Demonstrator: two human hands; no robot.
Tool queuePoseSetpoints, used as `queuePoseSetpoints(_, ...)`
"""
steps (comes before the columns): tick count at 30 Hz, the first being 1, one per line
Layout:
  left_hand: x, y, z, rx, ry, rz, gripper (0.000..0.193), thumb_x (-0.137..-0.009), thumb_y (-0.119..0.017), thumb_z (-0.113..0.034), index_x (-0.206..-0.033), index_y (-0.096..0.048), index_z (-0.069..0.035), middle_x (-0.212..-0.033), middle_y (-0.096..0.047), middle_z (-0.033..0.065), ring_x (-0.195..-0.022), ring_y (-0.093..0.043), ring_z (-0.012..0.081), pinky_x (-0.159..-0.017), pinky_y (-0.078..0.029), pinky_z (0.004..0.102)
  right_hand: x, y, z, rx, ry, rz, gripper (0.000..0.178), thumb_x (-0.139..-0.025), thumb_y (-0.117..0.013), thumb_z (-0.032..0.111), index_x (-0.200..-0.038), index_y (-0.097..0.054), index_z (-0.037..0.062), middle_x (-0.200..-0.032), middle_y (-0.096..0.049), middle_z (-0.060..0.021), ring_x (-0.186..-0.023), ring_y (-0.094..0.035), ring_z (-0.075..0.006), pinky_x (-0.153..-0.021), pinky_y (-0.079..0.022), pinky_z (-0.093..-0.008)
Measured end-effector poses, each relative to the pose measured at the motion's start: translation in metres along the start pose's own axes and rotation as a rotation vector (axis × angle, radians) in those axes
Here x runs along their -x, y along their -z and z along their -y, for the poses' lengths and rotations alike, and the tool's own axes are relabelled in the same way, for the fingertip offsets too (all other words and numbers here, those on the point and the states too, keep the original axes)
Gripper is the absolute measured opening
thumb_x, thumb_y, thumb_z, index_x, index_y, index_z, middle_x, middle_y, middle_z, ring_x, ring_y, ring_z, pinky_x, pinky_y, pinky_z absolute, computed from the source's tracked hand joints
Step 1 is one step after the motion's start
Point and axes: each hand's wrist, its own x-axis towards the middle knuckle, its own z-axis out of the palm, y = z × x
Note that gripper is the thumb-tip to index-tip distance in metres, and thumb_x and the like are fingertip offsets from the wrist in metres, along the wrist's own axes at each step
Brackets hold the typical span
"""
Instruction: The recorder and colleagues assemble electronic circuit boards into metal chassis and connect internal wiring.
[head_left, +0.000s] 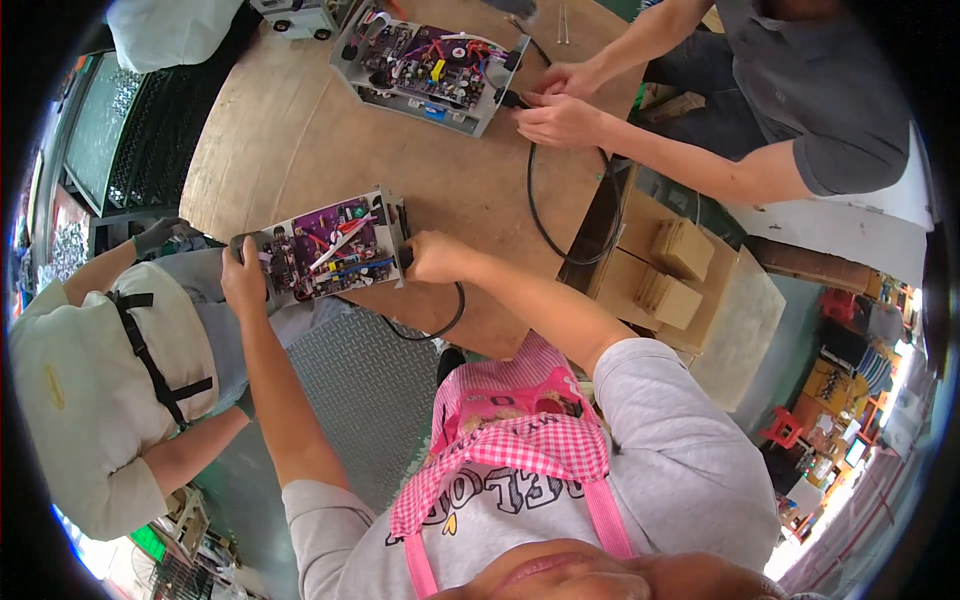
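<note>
An open metal case with purple circuit boards, wires and a blue strip inside sits at the near edge of the wooden table, tilted slightly. My left hand grips its left end, fingers wrapped around the dark edge there. At the opposite end, my right hand is closed about a black fitting on the case's side. A black cable loops down below my right hand and hangs past the table edge. The fingertips of my right hand are partly hidden.
Across the wooden table, a co-worker's hands hold a black cord at a similar open case. Cardboard boxes stand at the right. Another person in a pale shirt is close on my left, over a metal-plate floor.
</note>
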Motion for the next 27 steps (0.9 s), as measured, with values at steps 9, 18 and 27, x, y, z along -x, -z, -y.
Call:
queuePoseSetpoints(9, -0.006, -0.004, 0.015, -0.013, 0.012, -0.017, 0.053, -0.089, -0.050, -0.051, -0.114, -0.060, -0.005, -0.107, -0.064, 0.0231, -0.102, -0.059, 0.0424, -0.085, -0.045, 0.0478, 0.013, 0.006, 0.018, -0.030, -0.014, -0.059, 0.038, -0.062, -0.071, 0.030, -0.088, -0.069, 0.0022, -0.084, -0.065, -0.0243, -0.080, -0.063, -0.0417, -0.072, -0.050, -0.0471)
queuePoseSetpoints(18, 0.002, 0.004, -0.005, -0.025, 0.047, 0.002, 0.055, -0.089, -0.050, -0.052, -0.117, -0.059, -0.006, -0.109, -0.064, 0.0225, -0.103, -0.059, 0.0422, -0.085, -0.045, 0.0479, 0.014, 0.008, 0.016, -0.059, -0.012, -0.074, 0.034, -0.064, -0.069, 0.031, -0.084, -0.069, 0.0030, -0.082, -0.066, -0.0232, -0.079, -0.063, -0.0408, -0.071, -0.050, -0.0471)
queuePoseSetpoints(27, -0.006, -0.002, 0.014, -0.052, 0.060, 0.018, 0.060, -0.089, -0.050, -0.052, -0.122, -0.057, -0.002, -0.113, -0.062, 0.0255, -0.107, -0.057, 0.0428, -0.088, -0.044, 0.0472, 0.013, 0.008, 0.018, -0.090, 0.019, -0.042, 0.036, -0.064, -0.069, 0.030, -0.085, -0.068, 0.0005, -0.081, -0.065, -0.0245, -0.079, -0.064, -0.0411, -0.070, -0.050, -0.0471)
